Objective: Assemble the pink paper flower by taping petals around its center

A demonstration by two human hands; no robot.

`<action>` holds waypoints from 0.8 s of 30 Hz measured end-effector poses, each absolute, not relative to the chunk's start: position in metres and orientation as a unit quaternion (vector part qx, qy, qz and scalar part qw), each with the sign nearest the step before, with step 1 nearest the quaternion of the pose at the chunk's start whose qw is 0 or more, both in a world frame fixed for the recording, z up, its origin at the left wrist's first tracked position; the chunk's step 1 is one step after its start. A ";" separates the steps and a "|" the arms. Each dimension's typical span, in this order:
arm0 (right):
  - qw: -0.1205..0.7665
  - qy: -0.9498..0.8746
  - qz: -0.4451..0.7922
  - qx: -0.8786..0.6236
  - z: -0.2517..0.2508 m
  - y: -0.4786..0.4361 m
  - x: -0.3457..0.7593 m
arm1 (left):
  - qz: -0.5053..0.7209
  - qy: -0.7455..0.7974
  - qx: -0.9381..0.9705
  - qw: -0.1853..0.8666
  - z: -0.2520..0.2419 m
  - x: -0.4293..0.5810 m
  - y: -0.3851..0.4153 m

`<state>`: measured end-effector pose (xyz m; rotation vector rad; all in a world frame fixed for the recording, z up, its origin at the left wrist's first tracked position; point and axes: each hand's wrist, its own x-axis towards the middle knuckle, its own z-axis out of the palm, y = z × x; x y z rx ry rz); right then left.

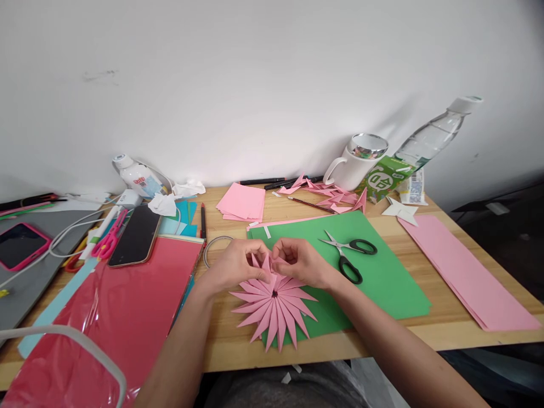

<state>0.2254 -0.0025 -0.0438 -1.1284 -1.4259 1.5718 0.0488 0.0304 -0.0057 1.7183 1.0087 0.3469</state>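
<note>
Over one green sheet (385,286), left hand (238,264) and right hand (304,262) pinch one pink flower (274,314).

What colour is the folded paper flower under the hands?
Pink; the paper flower shows best in the head view.

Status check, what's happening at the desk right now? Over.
Left hand and right hand both pinching top petals of pink paper flower. Flower lies partly on green sheet. Scissors just right of hands, not touching.
</note>
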 end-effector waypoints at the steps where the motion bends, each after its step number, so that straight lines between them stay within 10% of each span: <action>1: 0.360 -0.553 0.609 -0.440 -0.044 -0.002 0.225 | 0.147 0.424 0.720 0.530 -0.006 0.049 0.030; 24: 0.359 -0.540 0.596 -0.473 -0.043 -0.003 0.225 | 0.152 0.427 0.735 0.505 -0.006 0.048 0.030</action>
